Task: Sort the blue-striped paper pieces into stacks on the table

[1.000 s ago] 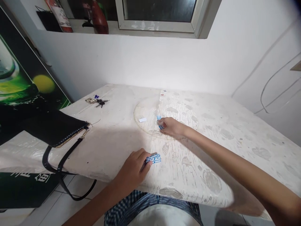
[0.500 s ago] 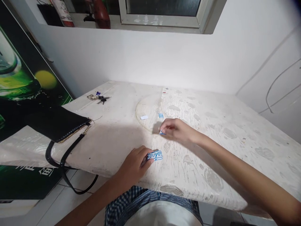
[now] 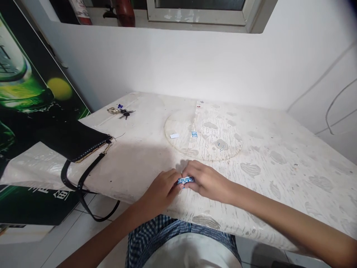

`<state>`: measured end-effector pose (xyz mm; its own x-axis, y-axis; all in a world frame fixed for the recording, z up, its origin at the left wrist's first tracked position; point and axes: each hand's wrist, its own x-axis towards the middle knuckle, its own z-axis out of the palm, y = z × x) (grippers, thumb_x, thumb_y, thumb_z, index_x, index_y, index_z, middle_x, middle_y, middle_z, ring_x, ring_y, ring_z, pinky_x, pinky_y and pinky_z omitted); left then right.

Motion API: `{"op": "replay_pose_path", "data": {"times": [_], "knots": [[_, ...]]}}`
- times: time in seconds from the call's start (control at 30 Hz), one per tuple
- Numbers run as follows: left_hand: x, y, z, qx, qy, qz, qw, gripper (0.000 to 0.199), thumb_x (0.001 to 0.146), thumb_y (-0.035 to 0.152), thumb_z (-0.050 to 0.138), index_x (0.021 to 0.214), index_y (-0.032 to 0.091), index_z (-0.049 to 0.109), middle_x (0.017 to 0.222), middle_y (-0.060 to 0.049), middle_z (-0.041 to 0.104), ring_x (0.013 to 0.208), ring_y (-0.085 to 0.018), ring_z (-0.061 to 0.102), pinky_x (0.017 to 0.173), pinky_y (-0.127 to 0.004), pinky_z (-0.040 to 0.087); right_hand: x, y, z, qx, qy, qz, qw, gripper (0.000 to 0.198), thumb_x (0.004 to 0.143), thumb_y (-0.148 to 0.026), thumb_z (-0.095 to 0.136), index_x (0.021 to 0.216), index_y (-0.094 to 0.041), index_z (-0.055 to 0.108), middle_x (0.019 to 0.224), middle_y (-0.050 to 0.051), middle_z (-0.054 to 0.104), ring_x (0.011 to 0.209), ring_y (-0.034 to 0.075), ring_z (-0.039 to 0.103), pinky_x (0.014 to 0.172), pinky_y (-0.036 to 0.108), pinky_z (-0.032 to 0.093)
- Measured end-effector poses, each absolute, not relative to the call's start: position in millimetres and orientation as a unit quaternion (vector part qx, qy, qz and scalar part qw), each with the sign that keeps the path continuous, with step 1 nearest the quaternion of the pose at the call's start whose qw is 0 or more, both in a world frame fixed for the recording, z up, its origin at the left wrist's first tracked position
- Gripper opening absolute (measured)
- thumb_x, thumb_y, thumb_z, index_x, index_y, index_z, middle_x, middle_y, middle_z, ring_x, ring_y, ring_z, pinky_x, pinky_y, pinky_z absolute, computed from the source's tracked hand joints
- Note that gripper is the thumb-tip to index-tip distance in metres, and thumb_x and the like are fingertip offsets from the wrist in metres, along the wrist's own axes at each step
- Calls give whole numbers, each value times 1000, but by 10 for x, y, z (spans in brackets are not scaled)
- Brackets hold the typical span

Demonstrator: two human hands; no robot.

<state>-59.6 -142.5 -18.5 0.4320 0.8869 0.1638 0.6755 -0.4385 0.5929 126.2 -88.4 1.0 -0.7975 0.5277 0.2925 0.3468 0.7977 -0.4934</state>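
Observation:
A small bundle of white cards with blue markings (image 3: 186, 180) is pinched between my two hands, just above the near part of the table. My left hand (image 3: 161, 188) grips its left end, thumb toward me. At the right end, the fingers and thumb of my right hand (image 3: 208, 181) close on the same cards. Fingers hide much of the bundle. Beyond the hands, a small blue-marked card (image 3: 194, 134) lies flat on the table, with a blank white card (image 3: 174, 136) to its left.
The table (image 3: 145, 123) has a patterned covering under clear plastic. Keys (image 3: 125, 112) lie at its far left. A black bag (image 3: 80, 139) rests on the left edge, its strap (image 3: 79, 186) hanging down. A wall with a window (image 3: 198, 15) stands behind.
My right hand has come back toward me from the middle of the table and now meets the left hand at the cards. The view has shifted slightly.

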Motion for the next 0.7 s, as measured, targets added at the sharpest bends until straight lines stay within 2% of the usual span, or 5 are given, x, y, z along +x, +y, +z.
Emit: {"op": "replay_pose_path", "data": {"times": [0.13, 0.27, 0.4, 0.53, 0.7], "knots": [[-596, -1444, -196, 808, 486, 234, 236, 27, 91, 25, 35, 110, 21, 54, 97, -3, 58, 87, -16, 52, 79, -29, 39, 1156, -447, 98, -278, -901, 207, 261, 18, 85, -12, 42, 94, -14, 58, 94, 8, 58, 88, 16, 53, 77, 29, 41], [-596, -1449, -184, 804, 489, 237, 241, 29, 90, 27, 36, 113, 22, 54, 99, -4, 58, 88, -17, 52, 81, -30, 40, 888, 160, 45, -289, -928, 100, 213, 26, 82, -6, 41, 99, -12, 60, 103, 11, 60, 97, 19, 51, 85, 31, 37], [-599, -1452, -179, 804, 487, 236, 246, 28, 91, 27, 36, 111, 21, 54, 100, -4, 58, 90, -17, 52, 83, -30, 40, 634, 480, 12, -298, -946, 34, 123, 25, 83, -11, 45, 105, -11, 57, 103, 13, 60, 97, 22, 53, 78, 30, 38], [-602, -1460, -178, 803, 491, 231, 247, 26, 90, 26, 38, 111, 21, 54, 99, -3, 58, 89, -16, 51, 85, -30, 39, 520, 497, 44, -293, -953, -39, 66, 33, 85, -14, 42, 117, -10, 48, 99, 15, 62, 86, 23, 57, 68, 30, 37], [-600, -1464, -168, 802, 492, 228, 250, 27, 91, 28, 37, 110, 21, 54, 98, -3, 58, 87, -16, 51, 83, -29, 39, 504, 490, 58, -278, -952, -117, 45, 28, 89, -18, 36, 106, -5, 53, 91, 17, 61, 81, 24, 55, 67, 33, 37]]}}
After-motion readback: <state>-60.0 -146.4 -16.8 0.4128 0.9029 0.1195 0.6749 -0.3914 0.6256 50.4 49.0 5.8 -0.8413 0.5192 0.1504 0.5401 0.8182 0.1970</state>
